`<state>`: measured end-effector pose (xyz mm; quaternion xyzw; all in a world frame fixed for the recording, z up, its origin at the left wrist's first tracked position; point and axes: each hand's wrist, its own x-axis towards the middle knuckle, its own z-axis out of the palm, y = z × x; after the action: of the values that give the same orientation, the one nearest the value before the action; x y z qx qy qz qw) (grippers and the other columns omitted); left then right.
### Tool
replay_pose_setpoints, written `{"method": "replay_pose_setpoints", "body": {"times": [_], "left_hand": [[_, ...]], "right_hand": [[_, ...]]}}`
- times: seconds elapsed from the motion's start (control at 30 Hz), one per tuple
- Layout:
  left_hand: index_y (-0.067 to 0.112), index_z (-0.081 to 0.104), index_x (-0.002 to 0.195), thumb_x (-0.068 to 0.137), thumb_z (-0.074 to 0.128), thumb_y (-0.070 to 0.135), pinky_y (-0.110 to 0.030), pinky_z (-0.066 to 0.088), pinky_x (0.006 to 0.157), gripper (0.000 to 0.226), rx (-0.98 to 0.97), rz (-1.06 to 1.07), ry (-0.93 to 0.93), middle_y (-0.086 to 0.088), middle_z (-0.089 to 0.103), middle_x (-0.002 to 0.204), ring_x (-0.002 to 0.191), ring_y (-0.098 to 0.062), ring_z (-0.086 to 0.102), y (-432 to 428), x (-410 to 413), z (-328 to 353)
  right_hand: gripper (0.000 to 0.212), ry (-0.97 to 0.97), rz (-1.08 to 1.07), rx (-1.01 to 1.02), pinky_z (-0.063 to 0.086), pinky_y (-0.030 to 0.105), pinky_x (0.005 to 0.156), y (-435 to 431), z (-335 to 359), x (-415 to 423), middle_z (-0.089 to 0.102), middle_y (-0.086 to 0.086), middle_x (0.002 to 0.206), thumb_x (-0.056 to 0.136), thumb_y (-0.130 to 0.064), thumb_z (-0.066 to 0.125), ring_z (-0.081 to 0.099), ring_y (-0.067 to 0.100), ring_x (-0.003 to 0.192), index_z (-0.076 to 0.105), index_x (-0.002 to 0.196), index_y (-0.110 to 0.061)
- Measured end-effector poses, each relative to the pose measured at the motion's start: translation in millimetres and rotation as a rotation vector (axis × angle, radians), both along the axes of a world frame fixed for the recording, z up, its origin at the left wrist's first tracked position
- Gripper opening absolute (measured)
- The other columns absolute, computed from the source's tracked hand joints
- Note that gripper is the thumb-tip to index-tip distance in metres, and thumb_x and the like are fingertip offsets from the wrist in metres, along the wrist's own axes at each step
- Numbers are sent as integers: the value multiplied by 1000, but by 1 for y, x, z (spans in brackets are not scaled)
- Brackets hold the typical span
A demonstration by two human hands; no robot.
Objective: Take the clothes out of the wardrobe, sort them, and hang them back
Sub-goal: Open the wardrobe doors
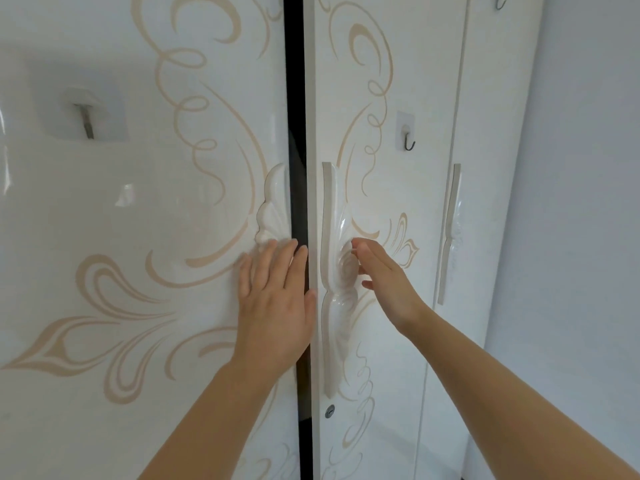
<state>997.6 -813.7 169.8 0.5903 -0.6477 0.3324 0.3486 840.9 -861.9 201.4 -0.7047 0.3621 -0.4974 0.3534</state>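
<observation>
left grip (273, 303) lies flat, fingers straight, steadying the left door (138, 202), while right grip (388, 278) curls on the handle (332, 209), i'd guess to pull.

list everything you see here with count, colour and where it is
wardrobe doors: three, glossy white, two with beige swirls, filling the view
gap: one, black, between the left and middle doors
door handles: three, white moulded, upright, one per door
stick-on hooks: three, dark metal, one on the left door, one on the middle door, one at the top right edge
keyhole: one, grey, below the middle handle
wall: one, pale grey, far right
left hand: one, flat on the left door by its handle
right hand: one, fingers curled at the middle handle, grip unclear
</observation>
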Motion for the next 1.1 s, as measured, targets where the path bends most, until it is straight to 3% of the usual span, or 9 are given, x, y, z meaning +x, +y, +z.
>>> {"method": "replay_pose_setpoints", "body": {"times": [0.07, 0.2, 0.3, 0.53, 0.67, 0.8, 0.87, 1.0, 1.1], "left_hand": [[10, 42, 136, 90, 27, 37, -40, 16, 111, 55, 15, -51, 87, -6, 47, 139, 132, -25, 35, 4, -20, 5], [18, 24, 145, 86, 9, 48, -27, 7, 112, 68, 82, -272, 299, 3, 32, 148, 138, -14, 20, 8, -62, 14], [30, 16, 141, 85, 11, 51, -20, 7, 111, 60, 60, -432, 392, 16, 26, 143, 134, 0, 16, 19, -100, 14], [45, 10, 130, 84, 11, 56, -23, 12, 112, 47, 101, -563, 381, 28, 18, 136, 132, 8, 11, 39, -197, 12], [47, 5, 129, 85, 9, 56, -21, 6, 113, 45, 127, -590, 318, 36, 7, 134, 127, 18, 0, 35, -251, 11], [51, -7, 126, 79, -1, 60, -9, -12, 105, 48, 179, -579, 238, 40, -9, 132, 125, 19, -13, 27, -295, 15], [48, -6, 132, 84, 3, 58, -7, -14, 102, 50, 169, -589, 189, 38, -6, 135, 132, 12, -7, 18, -315, 16], [34, 3, 146, 98, 32, 37, -16, -2, 110, 56, 222, -597, 152, 23, 6, 150, 140, -5, 3, -10, -342, 17], [28, 9, 147, 92, 46, 32, -29, 14, 115, 66, 248, -575, 132, 14, 11, 154, 140, -12, 12, -40, -352, 18]], "right_hand": [[35, -40, 17, 39, 38, 37, 106, 7, 0, -18, 55, -8, 121, 98, -43, 28, 52, 13, 115, 51, 120, -28], [33, -51, 71, 43, 42, 32, 100, 24, 1, -63, 60, -13, 110, 99, -42, 23, 58, 9, 105, 56, 103, -38], [36, -59, 104, 50, 44, 32, 99, 34, 0, -101, 61, -14, 111, 97, -46, 22, 60, 10, 105, 56, 103, -39], [53, -49, 84, 73, 41, 39, 104, 51, 2, -205, 60, -12, 122, 85, -58, 28, 59, 10, 110, 57, 120, -31], [46, -28, -98, -102, 40, 37, 105, 61, 15, -255, 52, -18, 128, 86, -63, 32, 53, 4, 115, 51, 121, -40], [28, 41, -248, -339, 39, 5, 87, 68, 36, -299, 46, -27, 124, 94, -50, 40, 45, -17, 108, 46, 120, -46], [29, 132, -349, -504, 35, 0, 82, 67, 46, -315, 43, -26, 122, 95, -43, 43, 43, -17, 107, 44, 123, -43], [45, 317, -589, -911, 30, 8, 97, 54, 65, -331, 47, -3, 131, 89, -34, 47, 40, 7, 121, 48, 131, -18], [49, 500, -670, -1085, 42, 28, 91, 39, 76, -329, 48, 13, 133, 80, -10, 59, 44, 26, 121, 50, 128, -13]]}}
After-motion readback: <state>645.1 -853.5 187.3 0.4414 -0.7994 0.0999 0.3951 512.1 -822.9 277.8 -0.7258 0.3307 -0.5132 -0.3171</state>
